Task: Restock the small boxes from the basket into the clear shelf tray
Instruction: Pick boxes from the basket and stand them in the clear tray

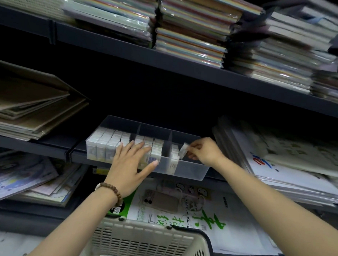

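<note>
The basket (145, 241) sits nearest, below both forearms; a pale item shows at its bottom edge, too cropped to identify. Above it, the left hand (130, 165) lies open with fingers spread, resting on the stored boxes (105, 142) at the front of the clear shelf tray (191, 170), apparently steadying the row. The right hand (204, 150) pinches one small box (183, 150), tilted, over the tray's right compartment, just beside the single column already standing there. The left and middle compartments appear full; the right one is mostly vacant. The step in hand is insertion of one box. The next move calls for righting the box, seating it against that column, then releasing it. The tray stands on the dark shelf (47, 143); paper packs (189, 32) fill the shelf above.
</note>
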The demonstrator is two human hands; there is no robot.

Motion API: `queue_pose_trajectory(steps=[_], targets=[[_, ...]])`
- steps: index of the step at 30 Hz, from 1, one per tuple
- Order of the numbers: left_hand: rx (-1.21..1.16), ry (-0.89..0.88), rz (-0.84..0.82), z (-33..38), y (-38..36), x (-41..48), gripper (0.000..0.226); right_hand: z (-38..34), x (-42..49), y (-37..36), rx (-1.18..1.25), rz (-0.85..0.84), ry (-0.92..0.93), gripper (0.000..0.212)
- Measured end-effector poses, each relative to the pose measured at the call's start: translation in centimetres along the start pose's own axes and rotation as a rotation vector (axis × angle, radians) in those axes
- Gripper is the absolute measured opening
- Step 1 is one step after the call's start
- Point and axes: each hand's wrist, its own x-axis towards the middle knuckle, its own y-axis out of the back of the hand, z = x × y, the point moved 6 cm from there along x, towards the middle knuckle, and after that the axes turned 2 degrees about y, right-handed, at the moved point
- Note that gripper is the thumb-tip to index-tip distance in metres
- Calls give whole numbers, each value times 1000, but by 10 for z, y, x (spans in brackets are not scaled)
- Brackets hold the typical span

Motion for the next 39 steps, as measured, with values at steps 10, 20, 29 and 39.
queue_pose_trajectory(steps=[10,20,29,39], targets=[[-46,-1,52,0,1,0,73,12,8,-24,456,-26,-318,40],[-57,-42,20,-1,6,-14,74,3,-2,-8,164,51,-157,45],[-156,-8,-223,-32,-35,-92,69,30,-112,-60,519,-181,7,9],[-151,517,-884,-140,-184,-234,48,246,-212,-277,255,-617,-626,7]])
